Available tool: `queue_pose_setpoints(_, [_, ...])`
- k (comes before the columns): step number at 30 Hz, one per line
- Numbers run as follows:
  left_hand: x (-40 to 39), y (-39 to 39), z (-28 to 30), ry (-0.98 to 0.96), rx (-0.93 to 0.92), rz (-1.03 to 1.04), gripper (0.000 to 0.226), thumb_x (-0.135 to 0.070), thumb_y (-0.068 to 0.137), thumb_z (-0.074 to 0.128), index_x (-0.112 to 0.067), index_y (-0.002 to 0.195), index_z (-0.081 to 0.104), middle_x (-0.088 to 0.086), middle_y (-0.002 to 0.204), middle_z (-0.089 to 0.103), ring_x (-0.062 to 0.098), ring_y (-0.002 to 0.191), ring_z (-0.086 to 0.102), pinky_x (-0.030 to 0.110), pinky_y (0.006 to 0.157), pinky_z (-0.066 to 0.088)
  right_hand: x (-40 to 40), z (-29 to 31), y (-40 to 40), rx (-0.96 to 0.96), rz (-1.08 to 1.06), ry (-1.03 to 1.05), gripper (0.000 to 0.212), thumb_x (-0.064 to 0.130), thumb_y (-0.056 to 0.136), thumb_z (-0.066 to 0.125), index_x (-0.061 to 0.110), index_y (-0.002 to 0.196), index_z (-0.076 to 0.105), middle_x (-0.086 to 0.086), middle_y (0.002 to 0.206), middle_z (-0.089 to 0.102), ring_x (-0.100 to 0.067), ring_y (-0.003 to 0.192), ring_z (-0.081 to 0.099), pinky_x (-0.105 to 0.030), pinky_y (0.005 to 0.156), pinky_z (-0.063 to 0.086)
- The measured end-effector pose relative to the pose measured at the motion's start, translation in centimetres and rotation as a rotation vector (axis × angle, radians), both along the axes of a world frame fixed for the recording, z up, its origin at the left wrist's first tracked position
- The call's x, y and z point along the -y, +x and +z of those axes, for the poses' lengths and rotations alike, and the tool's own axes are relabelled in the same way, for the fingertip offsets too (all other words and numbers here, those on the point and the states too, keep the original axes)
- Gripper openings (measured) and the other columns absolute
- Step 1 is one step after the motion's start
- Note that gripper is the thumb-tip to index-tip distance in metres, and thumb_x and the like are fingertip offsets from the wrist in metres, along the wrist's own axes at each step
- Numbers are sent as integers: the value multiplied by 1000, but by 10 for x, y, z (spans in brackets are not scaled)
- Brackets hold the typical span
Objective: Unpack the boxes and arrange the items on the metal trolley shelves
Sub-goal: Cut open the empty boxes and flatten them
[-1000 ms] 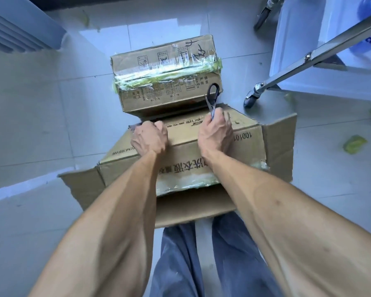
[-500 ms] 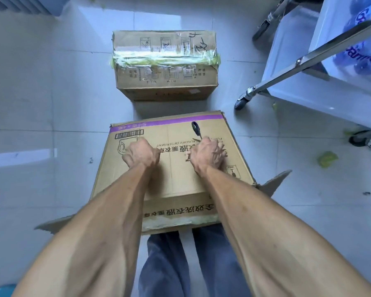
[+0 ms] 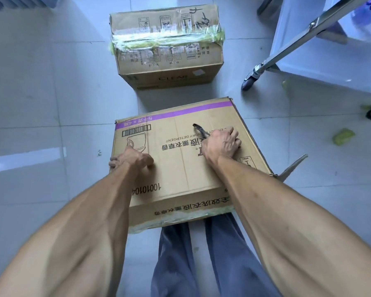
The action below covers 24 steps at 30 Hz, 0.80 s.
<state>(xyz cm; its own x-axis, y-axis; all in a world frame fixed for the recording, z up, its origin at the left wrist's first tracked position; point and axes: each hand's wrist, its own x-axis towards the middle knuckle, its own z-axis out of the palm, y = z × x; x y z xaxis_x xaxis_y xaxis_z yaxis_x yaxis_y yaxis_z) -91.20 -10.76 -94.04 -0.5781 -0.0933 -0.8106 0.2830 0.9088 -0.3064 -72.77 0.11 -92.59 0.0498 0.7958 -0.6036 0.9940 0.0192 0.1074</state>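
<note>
Left hand point(image 3: 131, 160) now at detergent box point(image 3: 186, 168) edge

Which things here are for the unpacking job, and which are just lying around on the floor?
For the job:
- near detergent box, under both hands
- scissors, gripped in the right hand
- left hand, on the box's left edge
- taped box behind it, still sealed
- metal trolley, on the right

Just lying about:
- green tape scrap on the floor
</note>
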Motion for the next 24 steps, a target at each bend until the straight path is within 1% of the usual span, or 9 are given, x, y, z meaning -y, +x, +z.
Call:
queue_pose_setpoints(3, [11, 4, 18, 48, -21, 126, 37, -41, 68, 55, -22, 101, 52, 20, 115, 43, 35, 107, 42, 36, 90, 38, 8, -1, 11, 90, -64, -7, 34, 41, 85, 54, 15, 102, 70, -22, 141, 37, -38, 128, 34, -49, 106, 29])
queue_pose_setpoints(6, [33, 6, 0, 105, -15, 268, 69, -55, 62, 46, -16, 117, 59, 17, 123, 55, 33, 107, 49, 45, 98, 43, 7, -4, 27, 143, -124, -53, 38, 37, 88, 53, 12, 113, 68, -26, 149, 31, -41, 133, 31, -49, 108, 27])
queue_pose_setpoints(8, [51, 10, -16, 131, -23, 338, 94, -63, 54, 58, -10, 132, 55, 17, 130, 55, 23, 103, 42, 47, 104, 40, 6, -9, 38, 195, -246, -65, 40, 32, 88, 50, 10, 116, 68, -26, 145, 35, -40, 127, 36, -45, 104, 28])
queue_pose_setpoints(9, [51, 16, -6, 106, -43, 364, 99, -64, 59, 64, -8, 139, 48, 18, 131, 52, 23, 101, 37, 44, 106, 36, 6, -11, 42, 219, -300, -64, 40, 32, 88, 50, 9, 116, 68, -26, 142, 39, -38, 123, 39, -42, 101, 29])
queue_pose_setpoints(11, [52, 23, 7, 40, -158, 304, 90, -62, 74, 66, -6, 139, 38, 17, 121, 46, 26, 106, 37, 37, 104, 31, 6, -15, 48, 229, -345, -67, 41, 35, 89, 50, 9, 114, 69, -25, 138, 44, -36, 118, 42, -42, 97, 30])
queue_pose_setpoints(14, [54, 23, 9, 62, -278, 220, 81, -63, 83, 55, -3, 135, 38, 22, 126, 45, 31, 119, 39, 41, 101, 31, 4, -18, 56, 198, -343, -59, 37, 34, 90, 50, 13, 113, 69, -23, 133, 46, -36, 119, 43, -43, 99, 31])
queue_pose_setpoints(18, [60, 0, -2, 108, -287, 337, 79, -62, 88, 45, -2, 140, 41, 27, 138, 42, 37, 129, 40, 43, 109, 29, 5, -19, 63, 163, -362, -43, 35, 28, 90, 47, 13, 113, 68, -22, 132, 45, -37, 119, 42, -46, 100, 32])
queue_pose_setpoints(21, [58, 0, -1, 143, -308, 353, 78, -56, 91, 47, 3, 141, 43, 28, 145, 39, 36, 136, 36, 40, 112, 25, 11, -18, 71, 154, -371, -38, 37, 28, 93, 46, 9, 118, 65, -26, 137, 41, -40, 123, 39, -46, 101, 33])
queue_pose_setpoints(24, [53, 10, -2, 151, -369, 409, 72, -50, 89, 53, 4, 137, 48, 27, 146, 38, 36, 137, 33, 41, 112, 24, 17, -16, 75, 167, -432, 31, 36, 29, 93, 45, 7, 110, 68, -23, 128, 46, -38, 116, 42, -44, 97, 35])
